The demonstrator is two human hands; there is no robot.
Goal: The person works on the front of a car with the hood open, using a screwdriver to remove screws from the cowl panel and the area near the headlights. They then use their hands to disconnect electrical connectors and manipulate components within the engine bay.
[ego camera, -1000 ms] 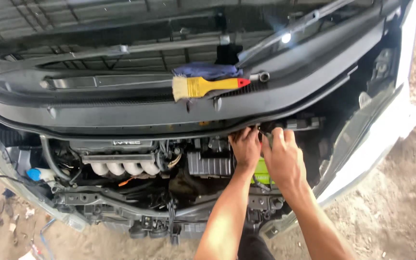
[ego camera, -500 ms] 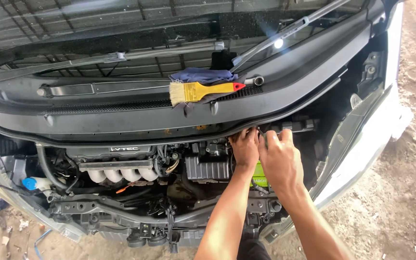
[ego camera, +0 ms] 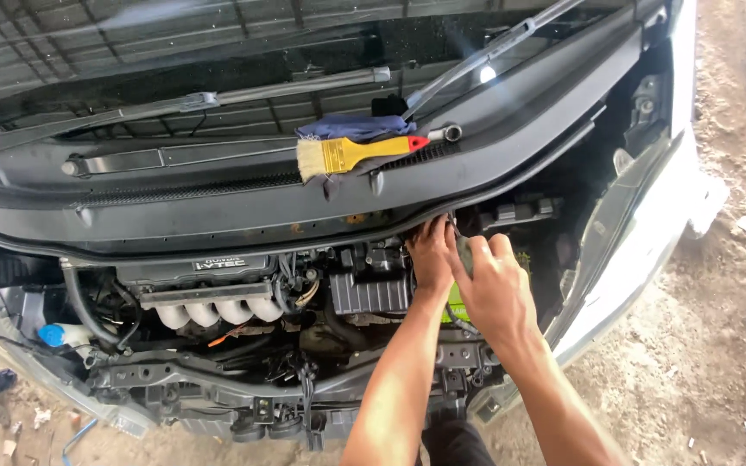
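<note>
Both hands are reaching into the open engine bay of a car, just under the black plastic cowl panel (ego camera: 218,216). The left hand (ego camera: 429,255) is pressing its fingers up near the rubber edge strip; I cannot tell if it is gripping anything. The right hand (ego camera: 496,289) is curling around a small dark tool handle (ego camera: 462,253), holding it tight, right beside the left hand. A black ribbed box (ego camera: 369,293) is sitting just left of the hands. A yellow-handled paintbrush with a red tip (ego camera: 356,154) is lying on the cowl above, touching a blue cloth (ego camera: 351,128). A silver intake manifold (ego camera: 213,309) is sitting well apart to the left.
</note>
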